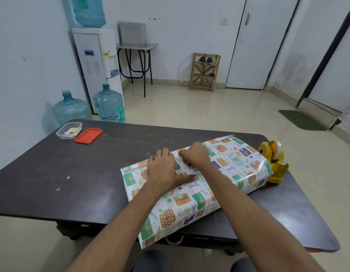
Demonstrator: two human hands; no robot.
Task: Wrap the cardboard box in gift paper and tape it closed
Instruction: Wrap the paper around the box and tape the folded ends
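So the box (191,185) is fully covered in gift paper (227,165) and lies diagonally on the right half of the dark surface (76,173). Its near end sticks out past the front edge of the surface, with the paper open and loose there. The far end of the paper is also unfolded, flaring up a bit.

Left hand (163,169) is pressed flat on top of the package, fingers spread, thumb stretched along the seam, gripping nothing. Right hand (195,156) is just beside it, curled into a loose fist with the fingertips pinching or pushing down the paper edge at the seam, can't tell which.

A yellow tape dispenser (274,161) sits touching the package's far right end, close to the right edge of the surface, so that side is tight. The whole left half is open, just a few pale specks.

Way off at the far left corner there's a clear container (69,130) and its red lid (88,135) beside it, well apart from the package.

Beyond that, water jugs (109,104) and a water cooler (97,63) on the floor.
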